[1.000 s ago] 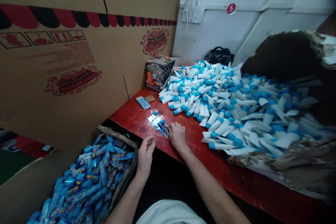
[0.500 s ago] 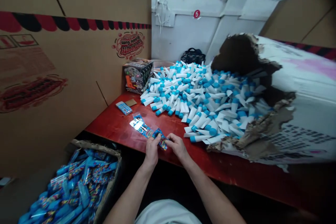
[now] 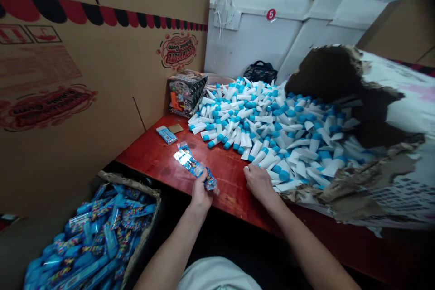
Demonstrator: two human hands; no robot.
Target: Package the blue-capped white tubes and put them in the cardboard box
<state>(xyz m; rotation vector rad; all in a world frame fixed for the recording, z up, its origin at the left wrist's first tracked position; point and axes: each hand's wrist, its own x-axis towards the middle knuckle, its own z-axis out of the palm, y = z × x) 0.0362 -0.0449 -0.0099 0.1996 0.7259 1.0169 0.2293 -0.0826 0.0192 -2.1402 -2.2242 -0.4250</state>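
Down at the bottom edge a white shirt (image 3: 217, 276) shows, and the lower left holds a frayed-rimmed bin (image 3: 142, 199) heaped with blue gum packets (image 3: 91, 235). The left hand (image 3: 201, 195) is closed around one end of a strip of shiny blue packets (image 3: 190, 161), fingers pressed together, while the strip's free end lies on the red table (image 3: 152, 154). The right hand (image 3: 260, 182) rests lightly curled on the tabletop, its fingertips (image 3: 247, 170) against the near edge of a big pile of white tubes with blue caps (image 3: 258, 131). Past the strip sit a small blue packet (image 3: 166, 135) and a brown card (image 3: 176, 128), then a printed display box (image 3: 186, 93) in the table's far corner. Corrugated cardboard (image 3: 68, 68) walls the upper left, torn printed sacking (image 3: 353, 190) edges the right, and a black bag (image 3: 260, 72) lies before a white panelled wall (image 3: 244, 41) bearing a red "5" sticker (image 3: 271, 14).
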